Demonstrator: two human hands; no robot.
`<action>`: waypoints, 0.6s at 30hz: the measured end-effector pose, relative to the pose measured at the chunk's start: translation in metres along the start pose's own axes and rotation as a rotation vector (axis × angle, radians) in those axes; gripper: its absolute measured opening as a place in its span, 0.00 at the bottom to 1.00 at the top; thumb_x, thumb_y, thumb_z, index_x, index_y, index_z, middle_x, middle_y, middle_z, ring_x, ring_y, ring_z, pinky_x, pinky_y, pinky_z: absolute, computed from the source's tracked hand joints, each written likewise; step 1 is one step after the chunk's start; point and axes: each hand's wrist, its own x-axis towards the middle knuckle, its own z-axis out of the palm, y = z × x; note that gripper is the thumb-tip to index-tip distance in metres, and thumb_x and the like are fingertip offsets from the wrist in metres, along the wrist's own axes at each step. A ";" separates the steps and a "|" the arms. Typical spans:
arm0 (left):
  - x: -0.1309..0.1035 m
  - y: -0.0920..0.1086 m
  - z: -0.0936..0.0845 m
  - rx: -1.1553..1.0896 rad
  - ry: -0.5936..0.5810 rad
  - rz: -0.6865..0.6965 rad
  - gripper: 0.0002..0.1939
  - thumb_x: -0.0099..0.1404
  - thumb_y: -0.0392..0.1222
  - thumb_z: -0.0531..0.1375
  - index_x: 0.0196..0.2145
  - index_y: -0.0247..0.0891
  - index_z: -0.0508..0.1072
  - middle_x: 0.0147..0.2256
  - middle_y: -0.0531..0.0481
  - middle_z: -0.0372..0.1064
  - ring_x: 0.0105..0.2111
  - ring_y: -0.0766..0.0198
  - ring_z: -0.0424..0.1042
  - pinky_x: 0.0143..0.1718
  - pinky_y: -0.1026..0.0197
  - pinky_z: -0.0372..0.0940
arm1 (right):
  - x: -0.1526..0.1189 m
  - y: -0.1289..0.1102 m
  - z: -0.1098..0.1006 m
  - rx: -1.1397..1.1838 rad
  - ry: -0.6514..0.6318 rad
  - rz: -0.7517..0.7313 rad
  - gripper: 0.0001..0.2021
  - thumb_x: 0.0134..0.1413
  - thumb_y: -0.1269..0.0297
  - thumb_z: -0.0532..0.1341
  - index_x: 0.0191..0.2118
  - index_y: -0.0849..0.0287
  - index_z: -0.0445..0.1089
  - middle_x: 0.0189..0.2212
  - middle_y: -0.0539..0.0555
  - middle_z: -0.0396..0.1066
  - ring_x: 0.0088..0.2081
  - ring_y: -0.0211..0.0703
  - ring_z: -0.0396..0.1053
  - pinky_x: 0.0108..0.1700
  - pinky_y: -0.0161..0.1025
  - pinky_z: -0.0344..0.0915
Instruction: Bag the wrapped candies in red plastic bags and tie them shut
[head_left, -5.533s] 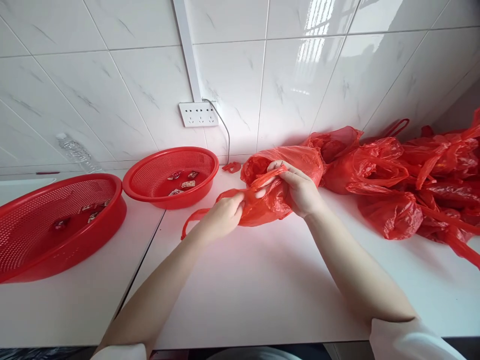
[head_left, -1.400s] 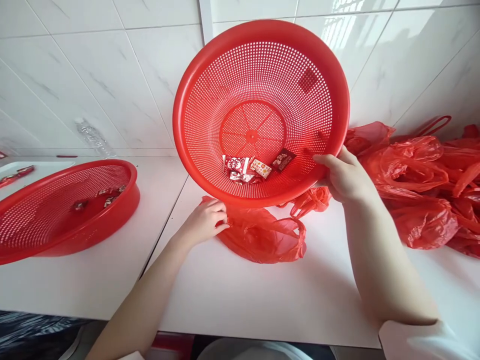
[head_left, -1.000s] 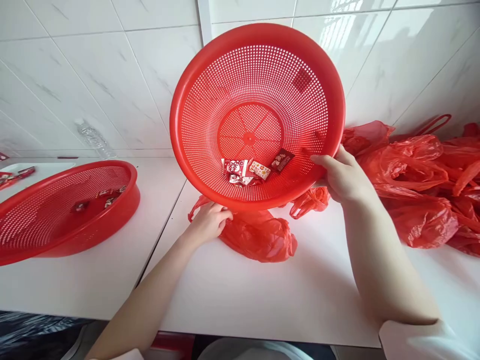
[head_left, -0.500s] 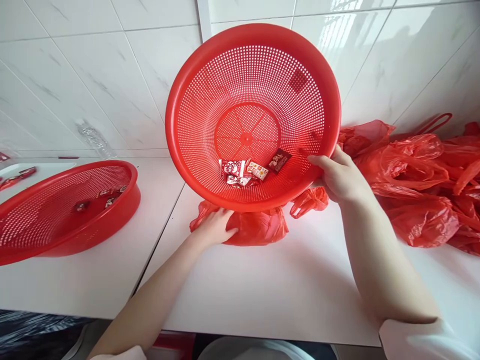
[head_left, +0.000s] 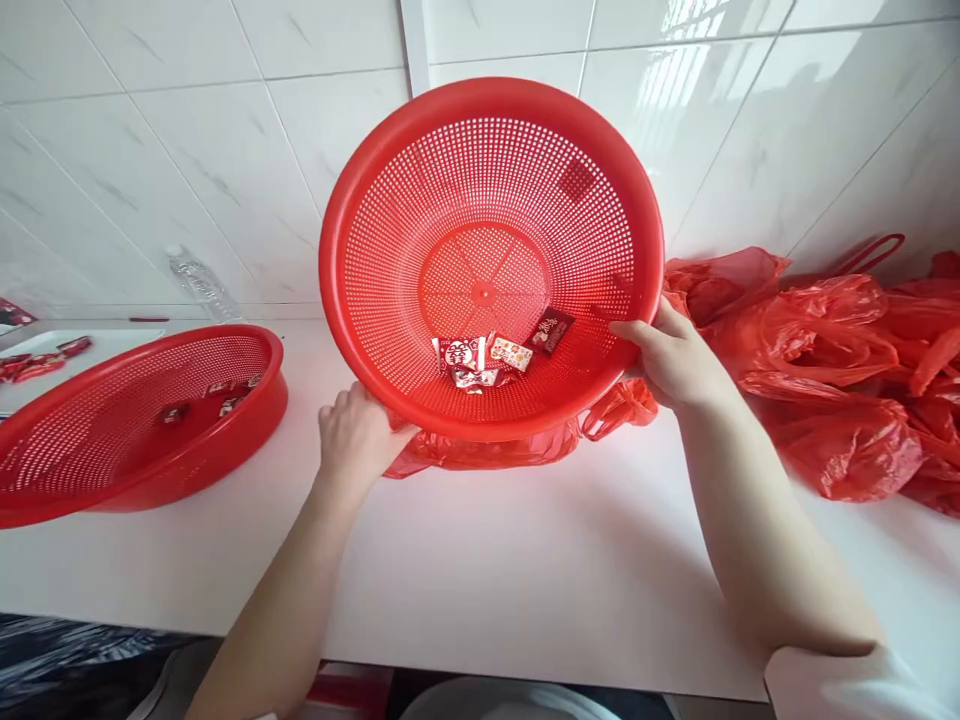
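A round red plastic colander (head_left: 487,265) is tilted up with its inside facing me. My right hand (head_left: 671,355) grips its right rim, thumb on the inner side. At the lower left rim is my left hand (head_left: 356,435), its fingers curled and partly hidden behind the rim, thumb along the underside. Several small wrapped packets lie low inside the colander: a red-and-white packet (head_left: 459,353), a white patterned packet (head_left: 511,353) and a dark brown packet (head_left: 551,330). Beneath it a red plastic bag (head_left: 495,452) lies on the table, mostly covered.
Another red colander (head_left: 187,470) with a few packets rests tilted at left. Behind it are a white tray (head_left: 112,345) with red packets and a clear plastic bottle (head_left: 201,285). Red plastic bags (head_left: 840,350) are heaped at right. A tiled wall (head_left: 187,150) backs the white table (head_left: 525,580).
My left hand has moved left and up from the red bag to the lower left rim of the colander. The colander sits slightly lower and further left, still in my right hand.
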 end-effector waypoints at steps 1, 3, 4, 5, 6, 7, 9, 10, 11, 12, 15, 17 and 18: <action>0.002 -0.006 0.001 -0.019 -0.122 -0.065 0.22 0.52 0.61 0.64 0.30 0.38 0.72 0.33 0.38 0.74 0.37 0.42 0.73 0.37 0.47 0.64 | 0.000 0.000 -0.001 -0.017 -0.001 -0.009 0.18 0.53 0.63 0.62 0.51 0.48 0.67 0.43 0.51 0.76 0.35 0.45 0.76 0.28 0.41 0.76; 0.007 -0.019 0.006 -0.199 -0.428 -0.149 0.22 0.49 0.62 0.64 0.27 0.39 0.71 0.30 0.42 0.74 0.33 0.46 0.74 0.35 0.49 0.66 | -0.001 0.002 -0.001 -0.052 -0.010 -0.035 0.18 0.53 0.62 0.62 0.51 0.49 0.67 0.44 0.51 0.75 0.36 0.46 0.76 0.29 0.42 0.76; 0.010 -0.024 0.009 -0.343 -0.542 -0.175 0.20 0.51 0.60 0.64 0.25 0.40 0.70 0.29 0.45 0.73 0.32 0.49 0.74 0.34 0.52 0.67 | -0.002 0.002 -0.001 -0.077 -0.012 -0.062 0.18 0.53 0.62 0.62 0.51 0.49 0.67 0.44 0.50 0.75 0.37 0.47 0.76 0.30 0.43 0.76; 0.014 -0.029 0.014 -0.510 -0.609 -0.213 0.16 0.53 0.56 0.63 0.24 0.40 0.69 0.29 0.47 0.74 0.31 0.53 0.74 0.34 0.54 0.67 | -0.002 0.003 0.000 -0.114 -0.007 -0.107 0.18 0.54 0.62 0.62 0.51 0.49 0.67 0.45 0.50 0.75 0.39 0.48 0.76 0.33 0.45 0.76; 0.018 -0.033 0.020 -0.698 -0.636 -0.275 0.13 0.54 0.53 0.63 0.25 0.40 0.69 0.30 0.48 0.74 0.31 0.55 0.75 0.34 0.56 0.68 | -0.002 0.004 0.001 -0.164 0.007 -0.169 0.18 0.54 0.62 0.61 0.52 0.50 0.67 0.45 0.50 0.74 0.42 0.48 0.75 0.38 0.47 0.76; 0.022 -0.035 0.026 -0.883 -0.642 -0.356 0.11 0.55 0.49 0.62 0.27 0.40 0.70 0.31 0.48 0.74 0.31 0.58 0.75 0.35 0.57 0.69 | -0.002 0.004 0.002 -0.226 0.031 -0.241 0.18 0.54 0.63 0.61 0.52 0.50 0.68 0.46 0.50 0.74 0.45 0.49 0.74 0.44 0.49 0.75; 0.028 -0.038 0.037 -1.178 -0.650 -0.509 0.10 0.55 0.46 0.62 0.33 0.38 0.71 0.30 0.49 0.73 0.27 0.62 0.74 0.35 0.57 0.71 | -0.003 0.005 0.004 -0.358 0.077 -0.367 0.19 0.55 0.63 0.61 0.54 0.50 0.67 0.47 0.50 0.73 0.49 0.49 0.72 0.54 0.51 0.69; 0.030 -0.038 0.043 -1.269 -0.660 -0.558 0.11 0.56 0.45 0.62 0.36 0.38 0.71 0.28 0.51 0.71 0.24 0.65 0.71 0.35 0.57 0.72 | -0.004 0.004 0.005 -0.412 0.092 -0.402 0.19 0.56 0.63 0.60 0.55 0.50 0.67 0.46 0.51 0.73 0.50 0.49 0.71 0.56 0.51 0.67; 0.032 -0.038 0.047 -1.321 -0.669 -0.582 0.11 0.57 0.44 0.61 0.37 0.37 0.71 0.25 0.53 0.68 0.21 0.68 0.68 0.34 0.57 0.72 | -0.005 0.004 0.006 -0.456 0.099 -0.419 0.20 0.57 0.62 0.59 0.55 0.50 0.66 0.45 0.51 0.73 0.49 0.49 0.71 0.57 0.52 0.66; 0.033 -0.038 0.051 -1.344 -0.673 -0.590 0.10 0.58 0.43 0.60 0.37 0.37 0.71 0.22 0.57 0.63 0.18 0.70 0.64 0.33 0.58 0.72 | -0.007 0.002 0.007 -0.491 0.101 -0.425 0.19 0.58 0.62 0.59 0.56 0.50 0.66 0.44 0.51 0.73 0.48 0.49 0.71 0.56 0.52 0.67; 0.033 -0.037 0.055 -1.392 -0.697 -0.589 0.06 0.60 0.40 0.58 0.35 0.37 0.71 0.18 0.61 0.52 0.16 0.74 0.56 0.31 0.62 0.72 | -0.012 -0.002 0.008 -0.563 0.105 -0.449 0.19 0.58 0.61 0.58 0.55 0.51 0.66 0.42 0.52 0.73 0.46 0.50 0.72 0.53 0.51 0.69; 0.033 -0.039 0.054 -1.428 -0.726 -0.575 0.06 0.61 0.39 0.58 0.35 0.36 0.73 0.18 0.61 0.51 0.16 0.75 0.54 0.29 0.64 0.70 | -0.015 -0.004 0.009 -0.599 0.106 -0.485 0.19 0.59 0.61 0.58 0.56 0.51 0.66 0.42 0.53 0.73 0.45 0.49 0.72 0.53 0.50 0.69; 0.032 -0.039 0.052 -1.443 -0.740 -0.566 0.06 0.60 0.39 0.59 0.35 0.36 0.74 0.19 0.61 0.51 0.16 0.75 0.53 0.28 0.66 0.69 | -0.015 -0.004 0.009 -0.611 0.105 -0.509 0.19 0.59 0.62 0.58 0.57 0.51 0.65 0.43 0.53 0.73 0.44 0.49 0.72 0.52 0.49 0.69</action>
